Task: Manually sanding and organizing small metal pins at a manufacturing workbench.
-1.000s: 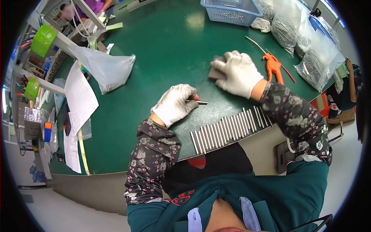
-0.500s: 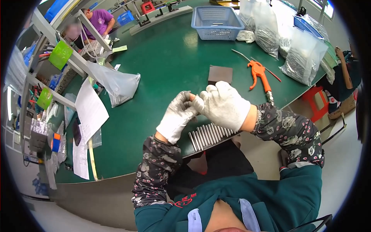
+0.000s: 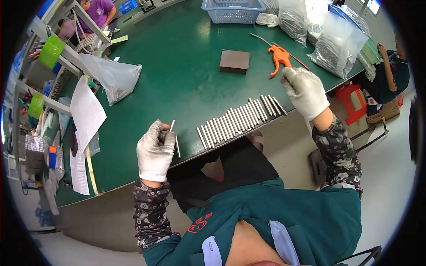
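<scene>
Thin metal rod (image 3: 171, 126) pinched in left hand (image 3: 155, 150), fingers curled tight around it, tip sticking up past the thumb. A second rod (image 3: 177, 146) shows just right of that hand, near the desk (image 3: 177, 71) front edge; cannot tell if the hand grips it or it lies on the desk. Left hand gloved white, hovering over the desk near its front edge.

Row of rods (image 3: 242, 117) laid side by side on the desk, just right of the left hand, running diagonally toward the right hand.

Right hand (image 3: 306, 92) gloved, raised beyond the right end of the row, fingers loosely curled, half closed; cannot tell whether it holds anything. Apart from the row, not touching it.

Orange-handled tool (image 3: 279, 56) on the desk just behind the right hand. Dark block (image 3: 234, 61) left of it. Blue basket (image 3: 233, 9) at the far edge. Clear bags (image 3: 337, 42) of parts at far right. Plastic bag (image 3: 113, 77) and paper sheets (image 3: 86, 111) on the left side. Another person (image 3: 100, 11) at far left top.
</scene>
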`<control>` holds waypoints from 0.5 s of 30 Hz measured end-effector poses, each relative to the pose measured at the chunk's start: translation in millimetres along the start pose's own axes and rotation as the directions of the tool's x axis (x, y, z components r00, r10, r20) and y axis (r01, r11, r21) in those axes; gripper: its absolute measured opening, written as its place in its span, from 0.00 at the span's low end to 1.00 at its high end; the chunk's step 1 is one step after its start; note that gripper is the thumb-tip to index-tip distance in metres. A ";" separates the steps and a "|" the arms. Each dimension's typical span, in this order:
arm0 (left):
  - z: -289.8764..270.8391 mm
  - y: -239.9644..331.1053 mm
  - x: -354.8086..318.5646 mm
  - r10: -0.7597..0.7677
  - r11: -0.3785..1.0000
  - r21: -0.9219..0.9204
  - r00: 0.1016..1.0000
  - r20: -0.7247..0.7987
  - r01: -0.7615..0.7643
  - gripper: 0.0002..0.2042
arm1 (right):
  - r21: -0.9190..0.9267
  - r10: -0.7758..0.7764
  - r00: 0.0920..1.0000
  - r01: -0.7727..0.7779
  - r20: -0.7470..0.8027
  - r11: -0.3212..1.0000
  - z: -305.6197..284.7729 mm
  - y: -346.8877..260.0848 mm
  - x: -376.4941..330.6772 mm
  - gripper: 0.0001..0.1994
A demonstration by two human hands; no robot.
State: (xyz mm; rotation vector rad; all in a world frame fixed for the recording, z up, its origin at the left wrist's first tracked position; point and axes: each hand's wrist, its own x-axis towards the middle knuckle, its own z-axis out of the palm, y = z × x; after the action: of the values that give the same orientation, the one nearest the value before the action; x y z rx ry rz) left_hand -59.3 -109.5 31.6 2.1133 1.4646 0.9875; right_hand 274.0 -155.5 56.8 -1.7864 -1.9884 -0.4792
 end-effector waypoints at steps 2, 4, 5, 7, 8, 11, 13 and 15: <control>4.4 -11.4 -10.3 0.082 0.981 0.183 0.994 -0.070 -0.068 0.07 | -0.010 0.056 0.998 -0.056 0.041 0.998 4.8 -0.4 -16.9 0.04; 6.5 -16.7 -15.8 0.133 0.905 0.418 0.986 -0.097 -0.081 0.07 | -0.022 0.173 0.977 -0.171 0.124 0.985 4.8 -5.1 -30.1 0.04; 9.1 -19.5 -18.1 0.132 0.905 0.417 0.987 -0.093 -0.082 0.07 | -0.023 0.205 0.964 -0.205 0.171 0.979 5.6 -7.3 -35.4 0.05; 15.7 -22.3 -20.8 0.182 0.857 0.500 0.980 -0.076 -0.121 0.08 | 0.000 0.237 0.952 -0.242 0.192 0.970 11.5 -10.0 -43.7 0.06; 17.5 -20.6 -22.5 0.143 0.877 0.469 0.988 -0.050 -0.103 0.09 | -0.001 0.242 0.950 -0.247 0.195 0.969 14.4 -11.9 -45.8 0.06; 26.0 -2.7 -19.7 0.171 0.906 0.388 0.985 0.023 -0.167 0.10 | 0.112 0.255 0.928 -0.294 0.271 0.949 24.2 -17.5 -45.3 0.09; 31.9 -1.0 -20.8 0.283 0.903 0.320 0.957 0.062 -0.287 0.13 | 0.298 0.181 0.954 -0.250 0.239 0.921 29.4 -21.4 -44.2 0.10; 32.7 2.5 -21.5 0.290 0.906 0.278 0.947 0.141 -0.319 0.16 | 0.347 0.153 0.949 -0.246 0.275 0.905 28.4 -18.7 -40.2 0.11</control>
State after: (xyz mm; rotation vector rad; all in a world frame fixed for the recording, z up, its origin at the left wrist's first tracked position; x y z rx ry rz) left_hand -38.3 -127.7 4.0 2.6322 1.3285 0.7896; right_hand 256.5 -177.0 12.0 -1.8338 -1.8578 0.1906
